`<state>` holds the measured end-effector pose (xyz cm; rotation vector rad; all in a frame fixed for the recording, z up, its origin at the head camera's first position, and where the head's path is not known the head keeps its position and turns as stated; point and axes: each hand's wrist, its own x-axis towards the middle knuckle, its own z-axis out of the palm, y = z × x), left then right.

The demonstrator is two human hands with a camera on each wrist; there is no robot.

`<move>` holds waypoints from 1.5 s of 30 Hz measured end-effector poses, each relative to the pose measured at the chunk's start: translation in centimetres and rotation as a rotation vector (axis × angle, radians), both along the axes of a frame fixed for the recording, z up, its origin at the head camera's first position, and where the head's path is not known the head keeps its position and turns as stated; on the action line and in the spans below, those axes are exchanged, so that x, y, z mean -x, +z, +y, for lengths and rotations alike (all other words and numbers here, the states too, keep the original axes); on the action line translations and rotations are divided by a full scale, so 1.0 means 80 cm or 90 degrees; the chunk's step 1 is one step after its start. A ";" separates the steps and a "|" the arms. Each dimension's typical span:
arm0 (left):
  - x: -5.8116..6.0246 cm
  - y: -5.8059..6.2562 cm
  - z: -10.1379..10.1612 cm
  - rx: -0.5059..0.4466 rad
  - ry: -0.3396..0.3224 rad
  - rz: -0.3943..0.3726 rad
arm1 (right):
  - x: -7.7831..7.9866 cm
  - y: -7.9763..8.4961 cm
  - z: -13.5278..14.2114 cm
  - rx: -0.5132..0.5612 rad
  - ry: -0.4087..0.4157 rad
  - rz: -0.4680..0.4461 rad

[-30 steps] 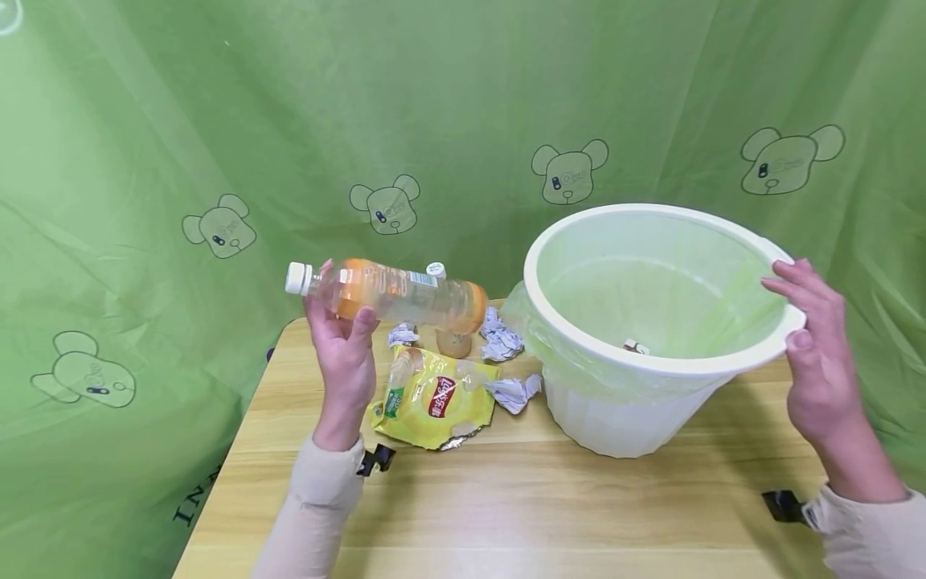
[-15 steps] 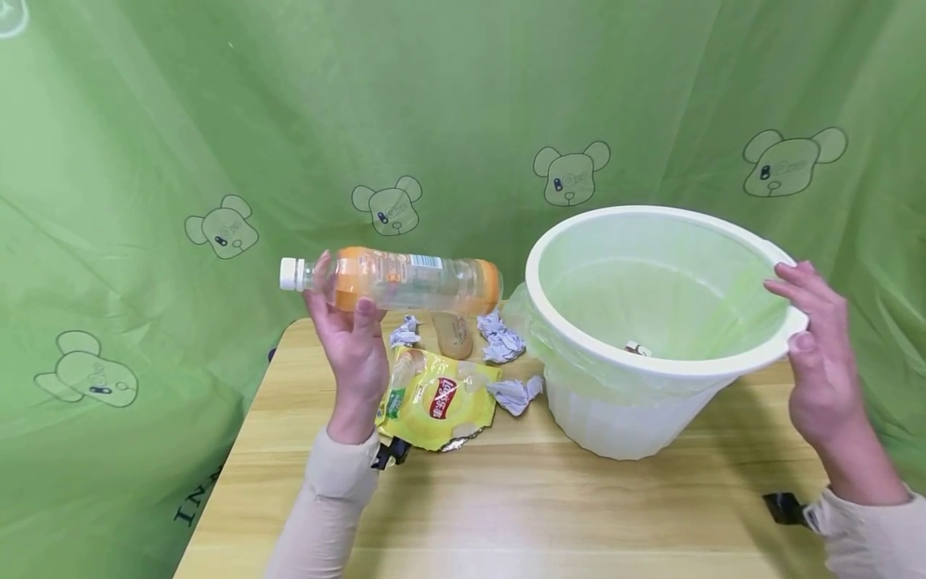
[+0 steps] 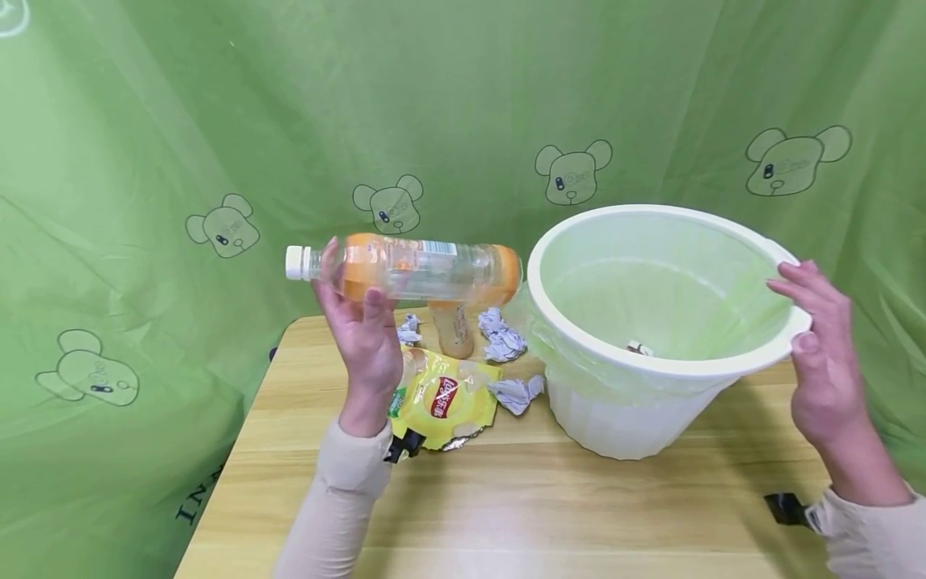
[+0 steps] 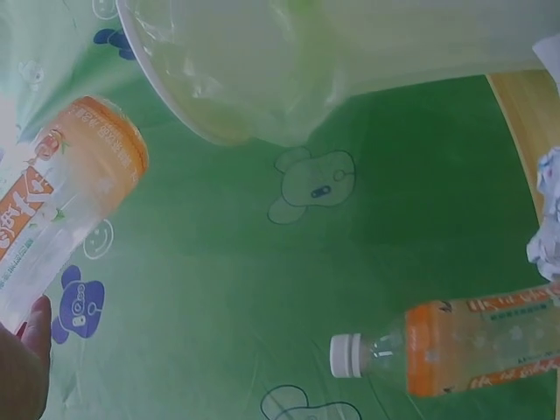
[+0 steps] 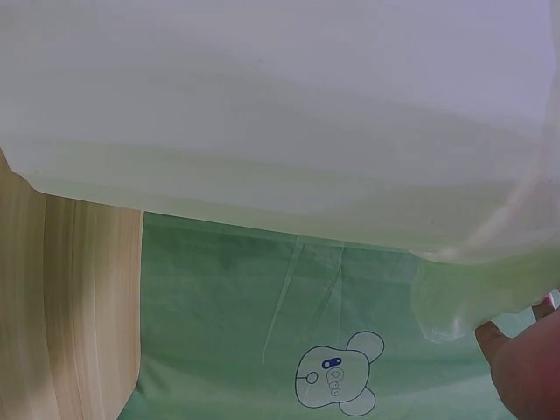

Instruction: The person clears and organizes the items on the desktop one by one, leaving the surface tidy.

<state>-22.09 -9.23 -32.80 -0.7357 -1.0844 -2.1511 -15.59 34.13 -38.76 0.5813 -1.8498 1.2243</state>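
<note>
My left hand point(image 3: 370, 350) grips a clear plastic bottle point(image 3: 441, 272) with orange bands and a white cap. The bottle lies nearly level above the table, its base close to the left rim of a white trash bin point(image 3: 615, 426). In the left wrist view the bottle's base point(image 4: 105, 153) tilts up beside the bin's rim point(image 4: 188, 122). My right hand point(image 3: 828, 362) holds the bin's right rim, thumb outside. A thin green bag lines the bin, and a small brown-and-white scrap point(image 3: 639, 348) lies inside.
Behind the held bottle, a second similar bottle point(image 3: 453, 334) stands upright, partly hidden; its cap point(image 4: 346, 355) shows in the left wrist view. Crumpled papers point(image 3: 502, 336) and a yellow chip bag point(image 3: 441, 402) lie left of the bin. A green curtain point(image 3: 448, 96) hangs behind the wooden table point(image 3: 506, 507).
My left hand has carried the bottle up and to the right, bringing its base near the bin's rim and levelling it. The right hand and bin stay in place.
</note>
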 end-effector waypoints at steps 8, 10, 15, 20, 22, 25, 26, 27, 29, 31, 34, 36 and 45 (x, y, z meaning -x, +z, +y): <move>0.004 0.009 0.017 -0.014 0.002 0.018 | -0.007 0.006 -0.003 0.007 -0.006 0.007; 0.004 0.011 0.023 -0.014 -0.002 0.014 | -0.008 0.006 -0.002 0.005 -0.007 0.010; 0.004 0.017 0.047 -0.013 -0.031 -0.002 | -0.009 0.002 0.004 0.015 -0.013 0.016; 0.003 0.018 0.078 0.007 -0.049 -0.003 | -0.008 0.002 0.008 0.016 -0.014 0.018; 0.001 0.018 0.089 0.014 -0.054 -0.006 | -0.008 0.002 0.008 0.014 -0.013 0.019; -0.001 0.015 0.103 0.026 -0.060 -0.011 | -0.008 0.002 0.008 0.009 -0.013 0.015; -0.002 0.014 0.107 0.034 -0.055 -0.014 | -0.008 0.001 0.007 0.007 -0.012 0.013; -0.003 0.014 0.110 0.040 -0.052 -0.017 | -0.008 0.001 0.007 0.006 -0.011 0.012; -0.004 0.012 0.116 0.050 -0.050 -0.020 | -0.007 0.001 0.007 0.004 -0.007 0.009; -0.004 0.010 0.121 0.060 -0.051 -0.020 | -0.007 0.001 0.007 0.002 -0.005 0.009; -0.003 0.008 0.127 0.082 -0.040 -0.021 | -0.007 0.002 0.007 0.003 -0.003 0.013; -0.002 0.007 0.131 0.089 -0.039 -0.019 | -0.007 0.003 0.007 0.005 -0.003 0.014; 0.001 0.000 0.147 0.091 -0.061 -0.024 | -0.009 0.002 0.006 0.006 -0.006 0.007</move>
